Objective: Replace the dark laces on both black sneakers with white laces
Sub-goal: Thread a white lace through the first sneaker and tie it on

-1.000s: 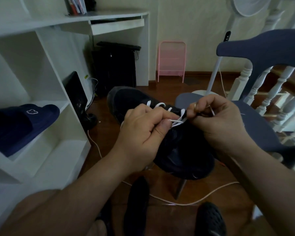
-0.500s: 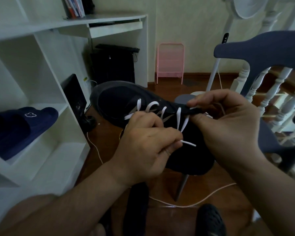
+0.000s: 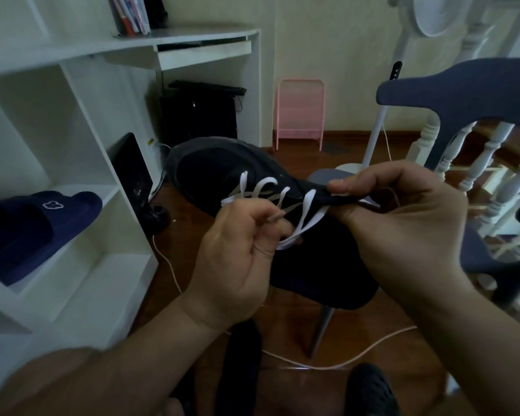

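Note:
A black sneaker (image 3: 210, 172) is held up in front of me, toe pointing away to the left. A white lace (image 3: 308, 202) runs criss-cross through its eyelets. My left hand (image 3: 240, 259) pinches one end of the white lace beside the shoe's left side. My right hand (image 3: 403, 229) grips the sneaker's upper edge by the eyelets, thumb on top. A second dark shoe (image 3: 240, 367) lies on the floor below, partly hidden by my arms.
A white shelf unit (image 3: 81, 235) with a navy slipper (image 3: 36, 226) stands at the left. A blue chair (image 3: 475, 94) and white balusters are on the right, a pink rack (image 3: 300, 112) and a fan pole behind. A pale cable (image 3: 342, 363) crosses the wooden floor.
The sneaker has been lifted and tilted, showing more of its laced front. My left hand has drawn the lace end out to the left while my right hand keeps its grip on the upper.

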Demonstrator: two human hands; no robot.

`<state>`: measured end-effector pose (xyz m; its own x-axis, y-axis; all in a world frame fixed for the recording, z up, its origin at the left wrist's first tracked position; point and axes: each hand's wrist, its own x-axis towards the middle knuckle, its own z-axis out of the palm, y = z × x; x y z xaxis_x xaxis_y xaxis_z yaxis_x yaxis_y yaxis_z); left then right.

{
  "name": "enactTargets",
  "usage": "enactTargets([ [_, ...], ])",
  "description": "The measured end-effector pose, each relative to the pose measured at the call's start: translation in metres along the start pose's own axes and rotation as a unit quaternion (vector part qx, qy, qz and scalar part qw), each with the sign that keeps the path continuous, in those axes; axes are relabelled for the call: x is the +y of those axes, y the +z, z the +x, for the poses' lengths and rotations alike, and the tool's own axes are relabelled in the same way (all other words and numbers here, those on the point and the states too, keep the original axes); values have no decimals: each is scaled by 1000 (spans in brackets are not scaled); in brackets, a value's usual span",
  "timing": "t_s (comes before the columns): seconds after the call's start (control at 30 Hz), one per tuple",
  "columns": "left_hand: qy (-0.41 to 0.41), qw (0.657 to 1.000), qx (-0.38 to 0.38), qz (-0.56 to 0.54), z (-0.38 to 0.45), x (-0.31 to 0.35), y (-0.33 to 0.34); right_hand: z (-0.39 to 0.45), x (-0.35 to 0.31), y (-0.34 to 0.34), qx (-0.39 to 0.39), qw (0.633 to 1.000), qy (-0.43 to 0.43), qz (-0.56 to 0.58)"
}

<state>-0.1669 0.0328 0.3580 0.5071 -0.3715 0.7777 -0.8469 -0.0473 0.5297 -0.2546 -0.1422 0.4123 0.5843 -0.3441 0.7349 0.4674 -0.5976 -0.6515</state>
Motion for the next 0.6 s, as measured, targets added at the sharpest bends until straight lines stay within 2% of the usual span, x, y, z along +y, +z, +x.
enactTargets([
  [0.33,-115,993,9,33,6,-8,2,-5,10,7,1,999,21,-34],
  [0.43,-105,993,19,53,9,-11,2,-6,12,9,4,999,26,-43],
  [0.6,-30,992,13,123,10,-8,3,-6,17,13,8,998,40,-53],
])
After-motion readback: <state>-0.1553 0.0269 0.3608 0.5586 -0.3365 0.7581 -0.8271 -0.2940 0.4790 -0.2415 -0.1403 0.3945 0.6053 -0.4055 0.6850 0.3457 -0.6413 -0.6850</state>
